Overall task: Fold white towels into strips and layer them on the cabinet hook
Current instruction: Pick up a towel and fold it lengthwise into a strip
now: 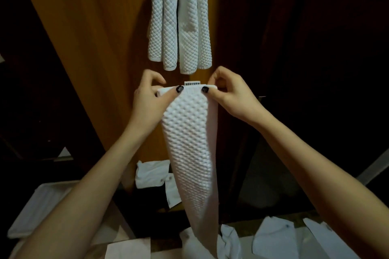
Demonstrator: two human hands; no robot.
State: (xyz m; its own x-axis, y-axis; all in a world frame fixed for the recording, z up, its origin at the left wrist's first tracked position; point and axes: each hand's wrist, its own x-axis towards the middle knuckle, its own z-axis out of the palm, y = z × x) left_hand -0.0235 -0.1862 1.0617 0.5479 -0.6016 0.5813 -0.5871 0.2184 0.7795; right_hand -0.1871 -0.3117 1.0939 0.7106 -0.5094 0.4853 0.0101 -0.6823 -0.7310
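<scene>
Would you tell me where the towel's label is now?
In the head view's centre, the label sticks up from the top edge of the folded towel, between the left hand and right hand, below the hung towels.

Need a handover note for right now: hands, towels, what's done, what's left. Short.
Left hand: fingers pinch the top left corner of the white waffle-weave towel strip.
Right hand: fingers pinch the strip's top right corner.
Strip: folded narrow, hangs down between the hands, label at its top edge, just below the hung towels.
Done: white waffle-weave towels hang in layered strips against the orange wooden cabinet panel. The hook is out of frame.
Left: lift this strip and layer it over the hung ones. White cloth pieces lie below; I cannot tell whether any are towels.
</scene>
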